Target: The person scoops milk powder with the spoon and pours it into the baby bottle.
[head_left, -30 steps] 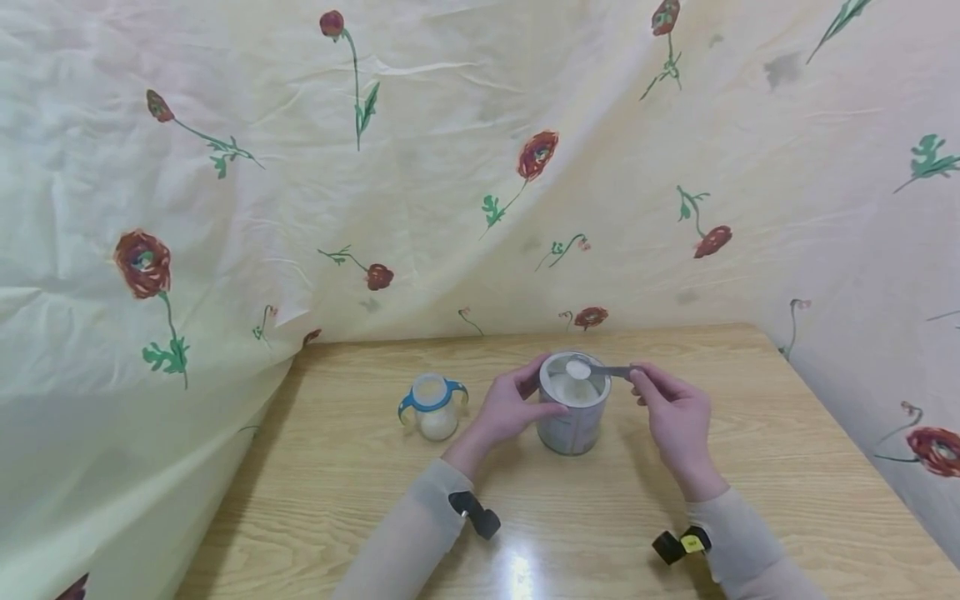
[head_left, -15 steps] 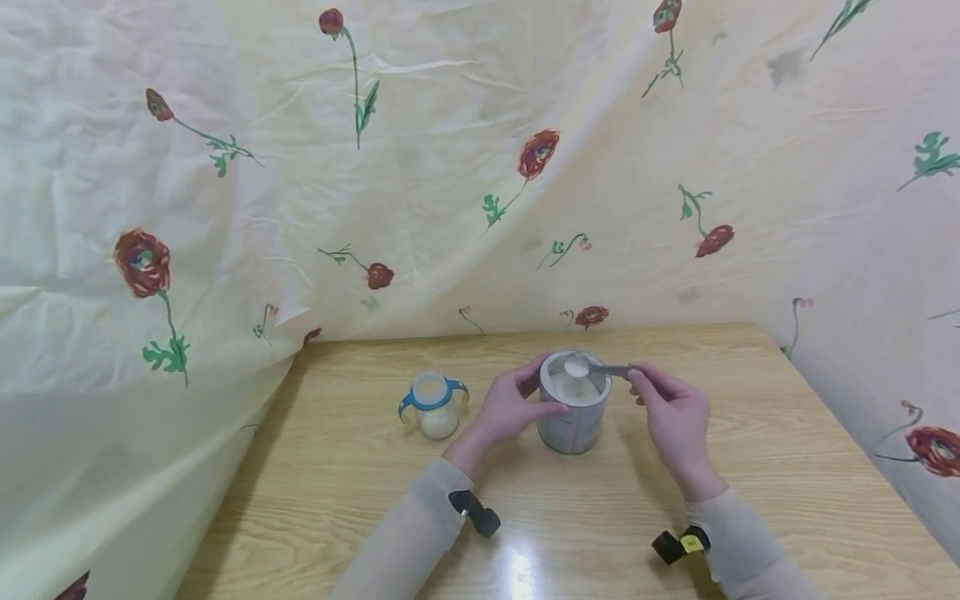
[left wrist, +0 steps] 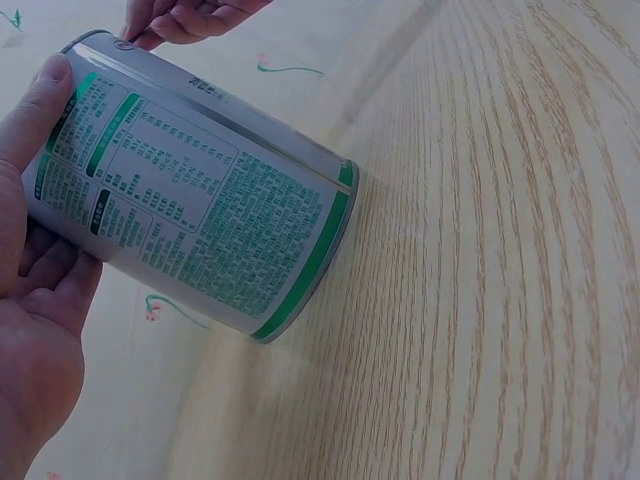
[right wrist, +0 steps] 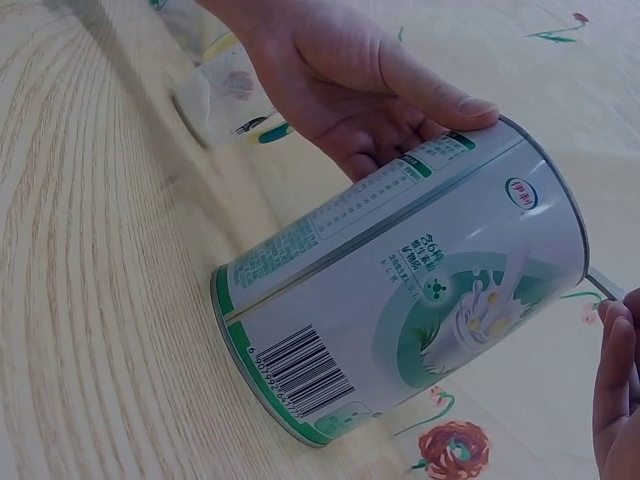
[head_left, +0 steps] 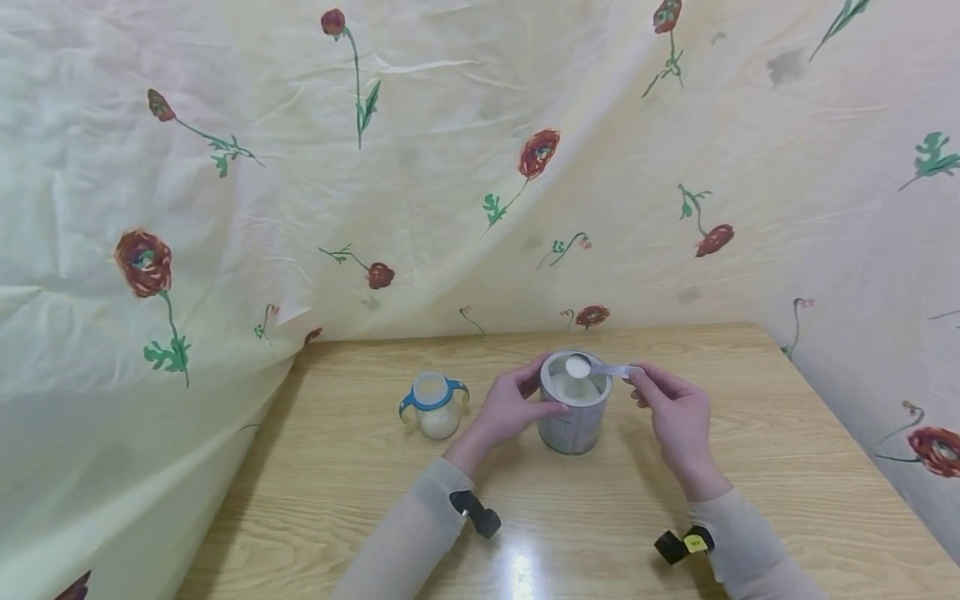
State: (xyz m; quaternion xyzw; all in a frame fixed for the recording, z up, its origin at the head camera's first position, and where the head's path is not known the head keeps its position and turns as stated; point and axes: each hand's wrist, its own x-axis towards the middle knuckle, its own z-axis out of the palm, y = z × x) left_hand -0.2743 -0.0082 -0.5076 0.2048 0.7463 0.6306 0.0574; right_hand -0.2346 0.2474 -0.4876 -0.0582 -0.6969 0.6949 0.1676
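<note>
An open milk powder can (head_left: 572,429) with a white and green label stands upright on the table. My left hand (head_left: 512,407) grips its left side near the rim, with the thumb along the front and the fingers round the back. In my right hand (head_left: 678,421), the thumb and fingers pinch the handle end of a measuring scoop (head_left: 611,371). White powder fills the scoop's bowl, which is over the can's mouth. The right wrist view shows the can's label (right wrist: 470,290) and part of my right hand (right wrist: 618,380) at the rim.
Left of the can stands a baby bottle (head_left: 437,421) with a blue collar and two handles, pale contents inside. The wooden table (head_left: 337,500) meets a flower-printed cloth (head_left: 450,208) at the back and sides.
The scoop's handle has turned a little and looks lighter now, its bowl showing a flat white surface. My left hand and the can have stayed in place.
</note>
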